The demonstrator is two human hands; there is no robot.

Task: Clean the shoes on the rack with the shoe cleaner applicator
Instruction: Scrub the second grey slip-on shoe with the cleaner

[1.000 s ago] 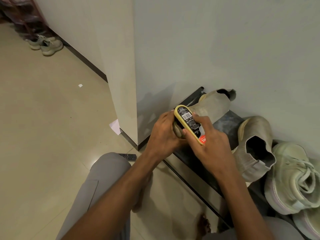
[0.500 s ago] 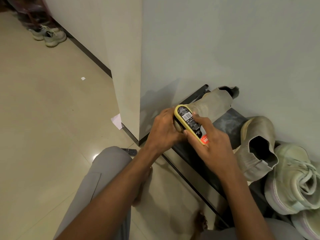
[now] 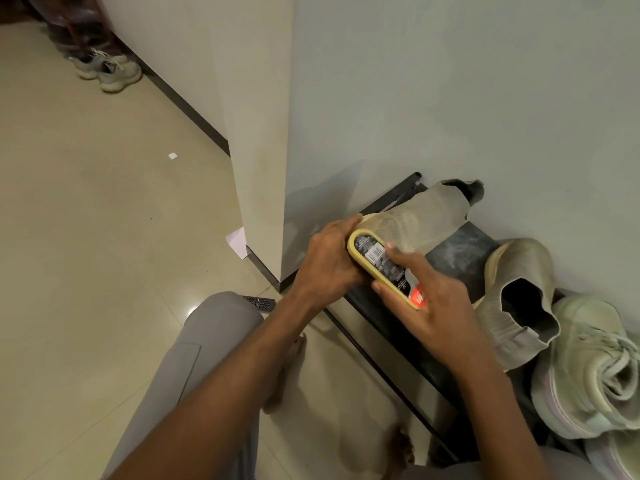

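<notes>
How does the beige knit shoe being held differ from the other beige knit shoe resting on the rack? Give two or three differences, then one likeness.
The held knit shoe is gripped at its toe by the left hand with the applicator against it; the resting knit shoe is untouched. The held one's collar points toward the wall; the resting one's dark opening faces the camera. Both are beige slip-ons on the dark rack.

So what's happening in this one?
A person crouched by a low black shoe rack is cleaning a beige knit slip-on shoe. The left hand grips its toe end, while the right hand holds a yellow-edged shoe cleaner applicator against it. Its matching shoe and pale green sneakers wait on the rack.
</notes>
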